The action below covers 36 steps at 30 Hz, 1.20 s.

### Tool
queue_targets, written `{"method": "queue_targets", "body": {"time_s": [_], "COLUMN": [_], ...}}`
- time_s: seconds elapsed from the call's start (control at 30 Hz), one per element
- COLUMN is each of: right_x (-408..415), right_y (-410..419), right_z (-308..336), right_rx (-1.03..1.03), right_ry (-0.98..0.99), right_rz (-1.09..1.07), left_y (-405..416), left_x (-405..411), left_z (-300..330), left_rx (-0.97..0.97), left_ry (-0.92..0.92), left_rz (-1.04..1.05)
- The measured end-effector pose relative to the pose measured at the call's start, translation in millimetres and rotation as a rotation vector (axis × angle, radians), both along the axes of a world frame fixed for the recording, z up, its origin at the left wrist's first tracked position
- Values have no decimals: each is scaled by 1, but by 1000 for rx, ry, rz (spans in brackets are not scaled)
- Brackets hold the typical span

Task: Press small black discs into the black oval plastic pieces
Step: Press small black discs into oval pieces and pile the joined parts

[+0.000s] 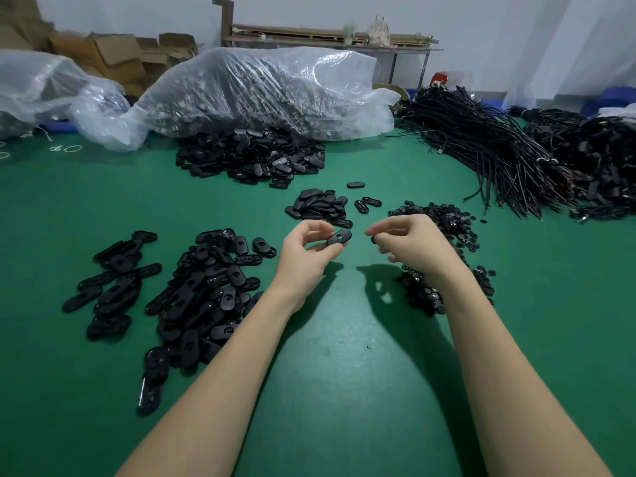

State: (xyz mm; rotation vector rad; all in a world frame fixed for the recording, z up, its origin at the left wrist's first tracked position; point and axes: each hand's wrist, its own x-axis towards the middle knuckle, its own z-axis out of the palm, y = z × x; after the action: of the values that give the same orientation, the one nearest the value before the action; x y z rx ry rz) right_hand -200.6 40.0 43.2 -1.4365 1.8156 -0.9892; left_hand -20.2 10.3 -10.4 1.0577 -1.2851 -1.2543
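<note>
Black oval piece (339, 237) pinched by its edges in the left hand (303, 256), above the green worktop (344, 339); right hand (409, 242) pinches a small disc (374, 239) just beside. Light, stiff plastic, I'd judge: grip the rim, keep the hole clear. Disc pile (437, 215) beyond.

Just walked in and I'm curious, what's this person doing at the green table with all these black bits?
A person is assembling small plastic parts by hand. The left hand pinches one oval piece above the table, while the right hand holds what looks like a small disc beside it, not yet pressed in. A disc pile lies past the right hand, and oval pieces are heaped at left and ahead.
</note>
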Motion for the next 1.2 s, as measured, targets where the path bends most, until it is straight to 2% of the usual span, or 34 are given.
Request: {"method": "queue_targets", "body": {"time_s": [0.07,0.13,0.2,0.3,0.37,0.5,0.67,0.97,1.2], "right_x": [7,12,17,22,22,23,25,27,28], "right_y": [1,1,0,1,1,3,3,1,-1], "right_z": [-4,-8,-14,-21,-24,-23,-23,-27,-28], "right_rx": [-15,-21,-17,-20,-27,-31,-24,-20,16], "right_ry": [-385,-659,-783,-864,-834,-630,-550,-486,-555], "right_rz": [55,60,51,51,44,29,-3,-52,-55], "left_y": [1,1,2,3,3,4,4,3,5], "left_x": [0,1,2,2,2,3,4,3,3], "left_z": [-3,-4,-4,-4,-4,-3,-3,-5,-5], "left_rx": [-2,-22,-55,-64,-48,-42,-62,-107,-136], "left_ry": [7,20,24,46,83,113,103,120,134], "left_rz": [7,12,-5,-27,-30,-36,-44,-62,-72]}}
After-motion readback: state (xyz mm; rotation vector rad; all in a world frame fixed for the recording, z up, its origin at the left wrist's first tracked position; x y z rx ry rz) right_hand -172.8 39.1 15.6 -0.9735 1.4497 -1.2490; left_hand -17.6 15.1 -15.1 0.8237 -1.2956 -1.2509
